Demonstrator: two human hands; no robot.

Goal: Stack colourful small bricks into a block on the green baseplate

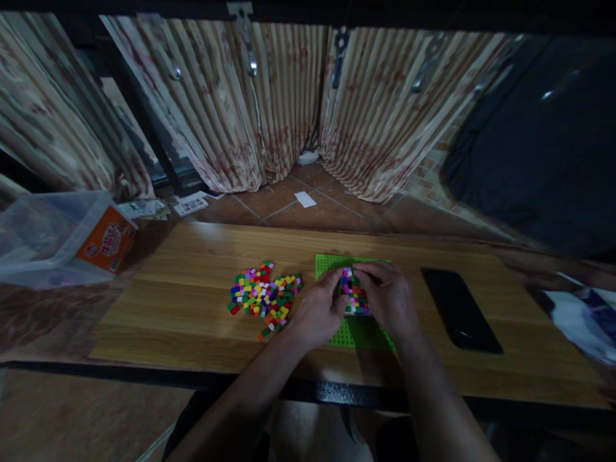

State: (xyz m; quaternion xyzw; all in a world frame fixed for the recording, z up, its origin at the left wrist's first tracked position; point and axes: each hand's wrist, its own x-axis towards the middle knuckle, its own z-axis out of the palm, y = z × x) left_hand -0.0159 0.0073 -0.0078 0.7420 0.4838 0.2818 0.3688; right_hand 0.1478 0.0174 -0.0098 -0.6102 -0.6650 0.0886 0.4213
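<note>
Left hand [317, 311] and right hand [391, 300] reach forward, fingers bent against one multicoloured block cluster [355, 294], grip unclear. One green baseplate [353, 335]; one brick pile [264, 296]; one black slab [459, 311].

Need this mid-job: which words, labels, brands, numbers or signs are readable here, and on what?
Nothing is clear enough to quote.
Orange label on the clear plastic bin: white lettering, too blurred to read.
White printed sheet on the tiled floor: dark print, too small.
</note>
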